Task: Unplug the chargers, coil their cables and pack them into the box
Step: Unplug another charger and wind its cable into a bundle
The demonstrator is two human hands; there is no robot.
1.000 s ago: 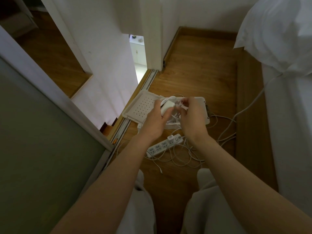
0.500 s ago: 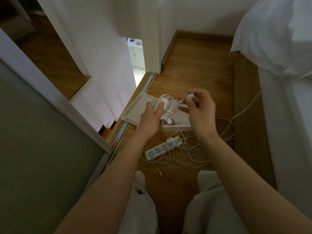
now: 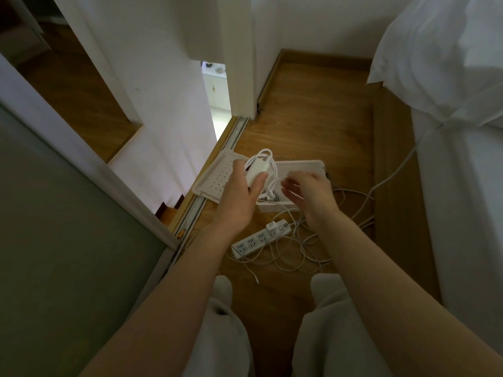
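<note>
My left hand (image 3: 239,194) grips a white charger block (image 3: 257,171) with loops of its white cable (image 3: 263,154) bunched above it, held over the open white box (image 3: 302,165). My right hand (image 3: 309,193) hovers over the box just right of the charger, its fingers blurred. A thin strand of cable arcs towards its fingertips, but a grip is not clear. On the floor below lies a white power strip (image 3: 260,238) with a small white charger (image 3: 271,226) plugged into it.
The box's perforated lid (image 3: 216,176) lies to the left by the sliding door track (image 3: 231,140). Loose white cables (image 3: 295,257) tangle on the wooden floor. A grey cable (image 3: 392,175) runs up to the white bed (image 3: 462,200) on the right.
My right hand, which pinched the cable end up high, has dropped lower and its fingers have loosened. My left hand holds the charger in much the same place.
</note>
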